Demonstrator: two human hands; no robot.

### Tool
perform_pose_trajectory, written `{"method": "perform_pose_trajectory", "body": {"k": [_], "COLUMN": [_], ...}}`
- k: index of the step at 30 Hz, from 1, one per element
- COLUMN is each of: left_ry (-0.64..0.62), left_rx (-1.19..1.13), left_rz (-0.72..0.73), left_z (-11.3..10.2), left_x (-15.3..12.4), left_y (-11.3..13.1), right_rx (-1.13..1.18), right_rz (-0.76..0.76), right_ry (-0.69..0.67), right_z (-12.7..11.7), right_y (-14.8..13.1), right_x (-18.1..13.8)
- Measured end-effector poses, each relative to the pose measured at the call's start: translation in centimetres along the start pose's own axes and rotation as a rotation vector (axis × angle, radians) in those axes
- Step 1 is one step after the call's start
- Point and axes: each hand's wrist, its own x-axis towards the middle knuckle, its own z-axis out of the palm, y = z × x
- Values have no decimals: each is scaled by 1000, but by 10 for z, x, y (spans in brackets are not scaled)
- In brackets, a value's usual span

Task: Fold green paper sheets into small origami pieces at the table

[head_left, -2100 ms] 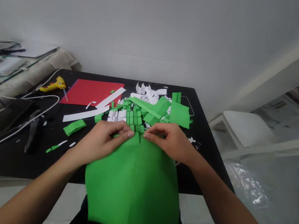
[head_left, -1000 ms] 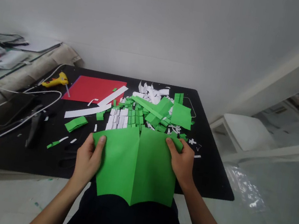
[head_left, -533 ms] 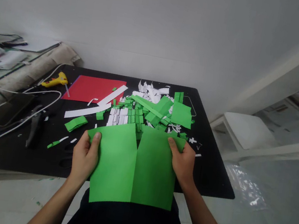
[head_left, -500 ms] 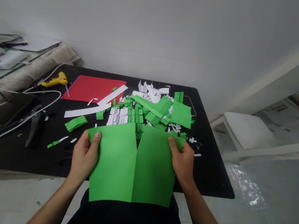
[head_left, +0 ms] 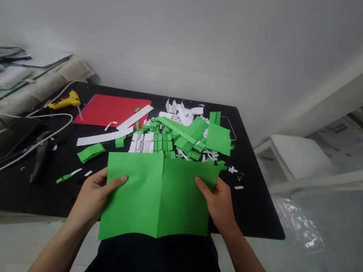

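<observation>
A sheet of green paper [head_left: 133, 197], creased down its middle, is stretched between my two hands above the table's front edge. A short slit shows at the top of the crease. My left hand [head_left: 94, 193] pinches the left edge, its thumb flat on the front and its fingers behind. On the other side my right hand [head_left: 221, 202] grips the right edge in the same way, thumb on top. Just beyond the sheet lies a heap of green paper pieces [head_left: 163, 142] and folded white paper strips [head_left: 142, 141].
On the black table [head_left: 252, 211] lie a red sheet [head_left: 113, 109], a yellow glue gun [head_left: 66, 100], long white strips [head_left: 105, 135], a folded green piece [head_left: 91, 152] and a dark tool [head_left: 40, 155]. A white cable [head_left: 35, 143] crosses the left side. A white stool [head_left: 297, 154] stands right.
Along the left edge, my left hand has slid lower and its thumb reaches further onto the sheet. My right thumb has also moved inward and down. The paper has shifted slightly left.
</observation>
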Motion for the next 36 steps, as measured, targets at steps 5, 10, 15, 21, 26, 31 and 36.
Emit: {"method": "perform_pose_trajectory", "body": {"k": [5, 10, 15, 21, 26, 31, 36], "left_ry": [104, 162, 138, 215, 258, 213, 111], "left_rx": [220, 344, 294, 357, 388, 268, 90], "left_rz": [298, 448, 440, 531, 566, 434, 253], "left_z": [0, 1, 2, 6, 5, 1, 1], "left_x": [8, 11, 11, 7, 8, 13, 14], "left_y": [-13, -17, -15, -9, -6, -5, 1], "right_rx": [-92, -207, -238, -238, -224, 122, 286], "right_rz": [-197, -268, -276, -267, -232, 183, 316], "right_ry": [141, 162, 201, 269, 321, -16, -135], "right_z": [9, 8, 3, 3, 0, -3, -3], "right_y": [14, 22, 12, 4, -2, -10, -12], "right_x": [10, 19, 20, 12, 13, 13, 9]}}
